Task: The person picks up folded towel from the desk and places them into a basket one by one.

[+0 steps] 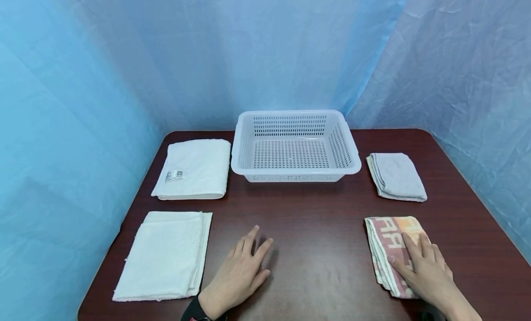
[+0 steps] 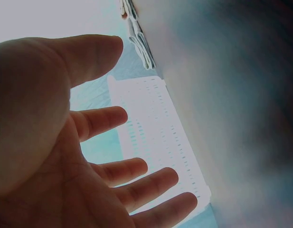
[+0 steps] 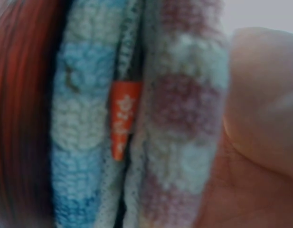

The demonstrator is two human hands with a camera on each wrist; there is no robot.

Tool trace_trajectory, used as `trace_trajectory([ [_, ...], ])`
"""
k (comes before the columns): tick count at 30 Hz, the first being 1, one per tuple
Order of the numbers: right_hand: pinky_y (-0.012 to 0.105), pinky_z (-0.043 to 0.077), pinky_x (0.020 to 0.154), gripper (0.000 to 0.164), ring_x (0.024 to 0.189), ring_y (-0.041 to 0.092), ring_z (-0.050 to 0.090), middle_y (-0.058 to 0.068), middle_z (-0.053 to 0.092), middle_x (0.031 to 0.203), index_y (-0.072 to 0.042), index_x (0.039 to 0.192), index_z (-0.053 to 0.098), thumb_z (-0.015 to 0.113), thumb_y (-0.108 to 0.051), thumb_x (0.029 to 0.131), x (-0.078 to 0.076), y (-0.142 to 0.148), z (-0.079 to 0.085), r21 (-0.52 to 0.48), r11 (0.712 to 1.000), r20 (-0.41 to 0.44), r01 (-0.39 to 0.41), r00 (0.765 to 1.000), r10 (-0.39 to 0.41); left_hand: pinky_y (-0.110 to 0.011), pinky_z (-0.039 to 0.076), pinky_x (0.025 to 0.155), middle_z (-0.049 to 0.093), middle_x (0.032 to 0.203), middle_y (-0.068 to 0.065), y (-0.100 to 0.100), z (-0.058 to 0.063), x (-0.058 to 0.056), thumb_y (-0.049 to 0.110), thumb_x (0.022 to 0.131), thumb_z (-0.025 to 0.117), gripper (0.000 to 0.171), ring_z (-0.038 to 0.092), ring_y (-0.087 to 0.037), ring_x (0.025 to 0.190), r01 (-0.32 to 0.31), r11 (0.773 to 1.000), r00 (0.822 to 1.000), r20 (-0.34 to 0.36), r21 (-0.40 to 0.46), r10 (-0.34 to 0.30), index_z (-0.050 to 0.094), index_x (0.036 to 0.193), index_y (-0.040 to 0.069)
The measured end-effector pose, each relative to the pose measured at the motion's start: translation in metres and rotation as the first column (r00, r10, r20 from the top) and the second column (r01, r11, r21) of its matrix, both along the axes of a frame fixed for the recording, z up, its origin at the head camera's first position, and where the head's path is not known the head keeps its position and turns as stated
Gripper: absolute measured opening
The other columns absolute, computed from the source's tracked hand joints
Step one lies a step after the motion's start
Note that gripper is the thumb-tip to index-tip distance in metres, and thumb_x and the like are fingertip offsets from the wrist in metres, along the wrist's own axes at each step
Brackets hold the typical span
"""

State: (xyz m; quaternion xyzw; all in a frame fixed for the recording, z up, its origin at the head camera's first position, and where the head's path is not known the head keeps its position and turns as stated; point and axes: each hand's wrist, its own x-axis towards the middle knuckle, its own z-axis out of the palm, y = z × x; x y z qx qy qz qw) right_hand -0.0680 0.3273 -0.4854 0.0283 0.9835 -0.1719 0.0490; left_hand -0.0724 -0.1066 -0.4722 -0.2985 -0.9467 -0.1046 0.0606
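Note:
My right hand (image 1: 427, 270) rests on a folded patterned towel (image 1: 383, 247) at the front right, fingers spread over its top. The towel is pink, cream and orange. Close up in the right wrist view, its striped folded edges (image 3: 184, 104) show an orange tag (image 3: 125, 118) between the layers, beside my palm (image 3: 260, 180). My left hand (image 1: 238, 270) holds nothing and hovers low over the front middle of the table, fingers spread. Nearest to it, on its left, lies a folded white towel (image 1: 162, 256).
A white perforated plastic basket (image 1: 296, 177) stands at the back middle. Left of it lies another folded white towel (image 1: 199, 169) with a label; right of it, a folded grey towel (image 1: 398, 176). Blue sheeting (image 1: 265, 58) hangs behind the dark wooden table (image 1: 307, 210).

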Motion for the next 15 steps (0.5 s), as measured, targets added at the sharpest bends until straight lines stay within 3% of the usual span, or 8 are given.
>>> trace_trajectory([
  [15,0.083,0.025,0.087,0.08,0.128,0.069,0.017,0.045,0.012,0.148,0.002,0.151,0.025,0.054,-0.051,0.098,-0.0015,-0.0032,0.0027,0.009,1.0,0.019,-0.014,1.0,0.014,-0.046,0.052,0.087,0.036,0.151,-0.025,-0.0003,0.0,-0.0002,0.039,0.092,0.07,0.063,0.052,-0.036,0.123,0.0,1.0,1.0,0.006,-0.003,0.0,0.047,0.145,0.015],
])
